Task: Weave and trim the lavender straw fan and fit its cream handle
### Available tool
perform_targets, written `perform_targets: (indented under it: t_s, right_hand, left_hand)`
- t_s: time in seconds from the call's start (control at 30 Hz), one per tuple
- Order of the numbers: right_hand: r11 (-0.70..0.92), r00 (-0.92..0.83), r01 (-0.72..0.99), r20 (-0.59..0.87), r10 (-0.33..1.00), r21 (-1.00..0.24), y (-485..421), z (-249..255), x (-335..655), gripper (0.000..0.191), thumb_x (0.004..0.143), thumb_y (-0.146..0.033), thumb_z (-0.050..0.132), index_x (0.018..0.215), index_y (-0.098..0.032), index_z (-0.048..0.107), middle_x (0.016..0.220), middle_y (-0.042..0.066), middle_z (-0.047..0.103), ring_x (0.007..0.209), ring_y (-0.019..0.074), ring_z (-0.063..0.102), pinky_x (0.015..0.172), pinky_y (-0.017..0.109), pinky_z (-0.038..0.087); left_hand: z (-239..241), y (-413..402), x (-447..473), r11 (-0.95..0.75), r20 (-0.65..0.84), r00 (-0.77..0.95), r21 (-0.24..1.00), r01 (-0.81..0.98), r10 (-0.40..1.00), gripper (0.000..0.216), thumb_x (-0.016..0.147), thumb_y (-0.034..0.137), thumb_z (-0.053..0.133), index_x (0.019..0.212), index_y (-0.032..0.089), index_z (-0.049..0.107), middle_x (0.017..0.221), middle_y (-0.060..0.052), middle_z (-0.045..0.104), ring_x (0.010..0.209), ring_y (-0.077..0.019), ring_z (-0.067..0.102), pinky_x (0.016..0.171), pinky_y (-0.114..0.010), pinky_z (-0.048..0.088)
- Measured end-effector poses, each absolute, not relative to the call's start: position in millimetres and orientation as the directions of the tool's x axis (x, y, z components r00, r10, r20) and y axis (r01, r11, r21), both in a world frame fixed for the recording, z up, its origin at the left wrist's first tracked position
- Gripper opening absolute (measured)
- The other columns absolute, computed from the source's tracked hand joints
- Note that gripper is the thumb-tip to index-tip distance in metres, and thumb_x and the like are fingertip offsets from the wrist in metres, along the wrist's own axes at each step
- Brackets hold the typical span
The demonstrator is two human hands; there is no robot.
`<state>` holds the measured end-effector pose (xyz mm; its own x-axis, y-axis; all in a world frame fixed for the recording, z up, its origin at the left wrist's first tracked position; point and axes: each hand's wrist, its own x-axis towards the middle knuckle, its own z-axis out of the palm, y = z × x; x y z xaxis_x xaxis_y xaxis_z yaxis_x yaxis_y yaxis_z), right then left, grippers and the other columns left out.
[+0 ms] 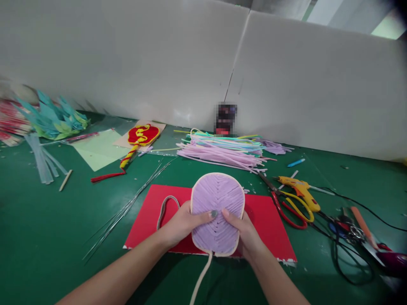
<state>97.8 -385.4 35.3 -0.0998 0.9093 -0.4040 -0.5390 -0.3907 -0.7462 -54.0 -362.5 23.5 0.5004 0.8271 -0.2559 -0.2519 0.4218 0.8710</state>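
Between my two hands is a rounded lilac fan-shaped panel [218, 190], made of pipe cleaners laid in a leaf-like pattern with a cream edging. A cream pipe-cleaner tail [202, 277] hangs from its lower edge. My left hand [186, 220] grips the left side, thumb flat on the front. On the right side, my right hand [243, 228] holds it the same way; the fingers behind are hidden. Beneath lies a red board [267, 220] with a bent grey pipe cleaner [163, 207] on its left part.
Lilac and pastel pipe cleaners [219, 154] lie behind the board. Scissors [292, 207], a yellow glue gun [300, 190] and cables are at right. Thin wires [130, 203] and a red-and-yellow fan [143, 135] lie left. A white partition [127, 63] closes off the back.
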Motion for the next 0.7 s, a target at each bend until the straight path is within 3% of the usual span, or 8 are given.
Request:
perform_targets:
  t_s: [0.2, 0.37, 0.53, 0.7]
  right_hand:
    - [-0.34, -0.019, -0.464, -0.374, 0.927, -0.818, -386.7, 39.7, 95.1, 0.039, 0.054, -0.035, 0.079, 0.087, -0.015, 0.069, 0.082, 0.008, 0.073, 0.078, 0.0273, 0.067, 0.071, 0.039, 0.054]
    - [-0.199, 0.191, -0.24, -0.247, 0.95, -0.95, -384.1, 34.8, 101.3, 0.034, 0.059, -0.035, 0.076, 0.086, -0.016, 0.07, 0.088, 0.008, 0.072, 0.087, 0.0281, 0.065, 0.076, 0.04, 0.053]
    - [-0.228, 0.115, -0.203, -0.254, 0.96, -0.952, -383.2, 32.6, 102.1, 0.038, 0.054, -0.03, 0.078, 0.088, -0.017, 0.07, 0.091, 0.006, 0.072, 0.088, 0.0273, 0.065, 0.079, 0.041, 0.053]
    - [-0.208, 0.176, -0.212, -0.247, 0.953, -0.955, -385.1, 31.8, 97.8, 0.034, 0.055, -0.027, 0.077, 0.087, -0.017, 0.069, 0.089, 0.005, 0.072, 0.087, 0.0262, 0.065, 0.079, 0.04, 0.053]
  left_hand:
    - [25.0, -361.4, -53.7, 0.421, -0.288, 0.468, 0.883, -0.209, 0.836, 0.049, 0.068, 0.031, 0.069, 0.111, 0.012, 0.059, 0.106, -0.012, 0.066, 0.099, -0.0273, 0.06, 0.085, -0.04, 0.047]
    - [30.8, -357.8, -56.7, 0.424, -0.315, 0.535, 0.901, -0.091, 0.784, 0.046, 0.064, 0.031, 0.072, 0.104, 0.012, 0.063, 0.102, -0.01, 0.068, 0.095, -0.0262, 0.062, 0.084, -0.039, 0.048]
    - [30.0, -356.5, -57.5, 0.393, -0.344, 0.474, 0.92, -0.004, 0.811, 0.044, 0.062, 0.032, 0.072, 0.101, 0.012, 0.064, 0.099, -0.009, 0.069, 0.093, -0.026, 0.062, 0.083, -0.04, 0.05]
    - [26.1, -357.9, -55.2, 0.355, -0.325, 0.443, 0.935, 0.018, 0.835, 0.04, 0.064, 0.031, 0.07, 0.1, 0.014, 0.064, 0.096, -0.006, 0.07, 0.094, -0.0249, 0.063, 0.082, -0.036, 0.05]
